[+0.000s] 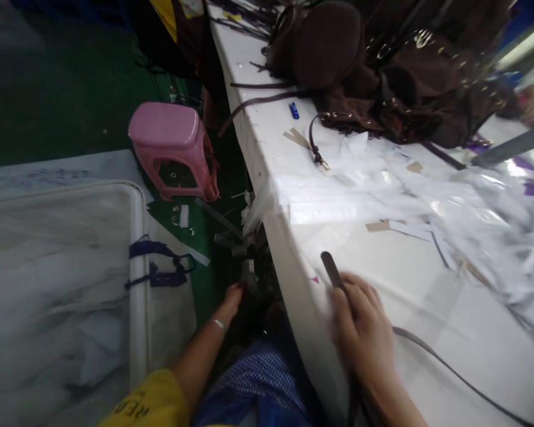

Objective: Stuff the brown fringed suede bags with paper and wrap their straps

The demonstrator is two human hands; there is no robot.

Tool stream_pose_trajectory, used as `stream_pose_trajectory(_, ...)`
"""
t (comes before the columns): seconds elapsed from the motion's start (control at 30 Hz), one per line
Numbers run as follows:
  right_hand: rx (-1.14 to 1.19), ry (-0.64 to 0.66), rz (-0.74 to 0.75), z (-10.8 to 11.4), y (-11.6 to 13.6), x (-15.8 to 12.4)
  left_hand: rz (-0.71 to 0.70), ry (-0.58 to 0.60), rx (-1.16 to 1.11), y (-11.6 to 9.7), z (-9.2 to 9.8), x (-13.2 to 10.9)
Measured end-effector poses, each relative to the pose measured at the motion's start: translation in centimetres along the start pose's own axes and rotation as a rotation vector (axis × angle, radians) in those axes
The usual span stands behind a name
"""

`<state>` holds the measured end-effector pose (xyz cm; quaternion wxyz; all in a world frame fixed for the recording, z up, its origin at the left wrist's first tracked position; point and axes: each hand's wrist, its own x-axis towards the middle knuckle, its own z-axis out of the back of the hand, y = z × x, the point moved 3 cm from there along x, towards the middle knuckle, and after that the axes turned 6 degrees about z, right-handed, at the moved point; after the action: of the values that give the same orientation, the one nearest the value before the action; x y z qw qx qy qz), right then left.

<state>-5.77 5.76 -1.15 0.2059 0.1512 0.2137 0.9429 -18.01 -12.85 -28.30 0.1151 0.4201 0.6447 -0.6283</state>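
My right hand is closed around a dark brown leather strap above the white table. The strap's rounded end sticks out past my thumb, and a long thin part trails over the table to the lower right. My left hand hangs low beside the table's left edge, over the dark floor. Its fingers are closed at a blurred greyish object whose kind I cannot make out.
Dark brown bags are heaped at the table's far end. Clear plastic wrapping and a small blue object lie nearer. A pink stool and a large white bin stand left, with scraps on the green floor.
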Motion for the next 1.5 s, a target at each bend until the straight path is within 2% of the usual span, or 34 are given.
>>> stream_pose_trajectory(0.1, 0.107, -0.042, 0.001, 0.3, 0.1, -0.3, -0.014, -0.049, 0.036, -3.3, 0.9, -2.3)
stream_pose_trajectory(0.23, 0.455, -0.103, 0.038, 1.7, 0.9, -1.7, -0.182, -0.001, 0.091, -11.9, 1.0, -7.1)
stream_pose_trajectory(0.33, 0.772, -0.068, 0.038, 3.2, 1.9, -3.0, -0.309, 0.115, 0.187, -18.9, -0.6, -12.0)
stream_pose_trajectory(0.43, 0.947, -0.013, 0.082, 4.5, 2.7, -4.4, -0.461, 0.269, 0.339, -24.6, -4.0, -16.8)
stream_pose_trajectory(0.5, 1.028, -0.009, 0.064, 4.9, 2.7, -5.2, -0.592, 0.349, 0.425, -27.9, -7.1, -19.0)
stream_pose_trajectory(0.57, 1.113, -0.052, -0.019, 4.8, 2.1, -5.9, -0.702, 0.406, 0.47, -30.8, -10.7, -20.1)
stream_pose_trajectory(0.63, 1.2, -0.156, -0.134, 4.4, 1.0, -6.2, -0.769, 0.471, 0.504, -33.4, -14.8, -20.2)
stream_pose_trajectory(0.73, 1.346, -0.363, -0.282, 3.7, -0.8, -6.5, -0.831, 0.537, 0.542, -36.5, -22.4, -18.9)
stream_pose_trajectory(0.8, 1.44, -0.457, -0.338, 3.3, -1.8, -6.5, -0.874, 0.544, 0.533, -38.3, -28.1, -17.8)
stream_pose_trajectory(0.93, 1.563, -0.473, -0.361, 2.5, -2.8, -6.4, -0.959, 0.481, 0.45, -42.0, -39.0, -16.3)
stream_pose_trajectory(1.0, 1.588, -0.472, -0.343, 2.1, -3.1, -6.3, -0.986, 0.433, 0.408, -43.8, -42.9, -16.0)
stream_pose_trajectory(1.07, 1.596, -0.49, -0.317, 1.9, -3.3, -6.1, -0.969, 0.402, 0.41, -45.2, -45.3, -15.8)
stream_pose_trajectory(1.17, 1.602, -0.517, -0.264, 1.6, -3.4, -6.0, -0.869, 0.378, 0.485, -46.1, -45.9, -15.1)
stream_pose_trajectory(1.27, 1.61, -0.575, -0.256, 1.9, -3.6, -6.1, -0.735, 0.379, 0.537, -45.4, -44.2, -14.6)
stream_pose_trajectory(1.33, 1.587, -0.648, -0.276, 2.8, -3.6, -6.5, -0.632, 0.411, 0.539, -43.9, -42.1, -14.6)
stream_pose_trajectory(1.4, 1.537, -0.703, -0.274, 4.3, -3.6, -7.0, -0.516, 0.467, 0.511, -41.5, -39.2, -15.0)
stream_pose_trajectory(1.5, 1.482, -0.693, -0.235, 7.0, -3.2, -7.5, -0.335, 0.56, 0.424, -35.9, -33.4, -16.3)
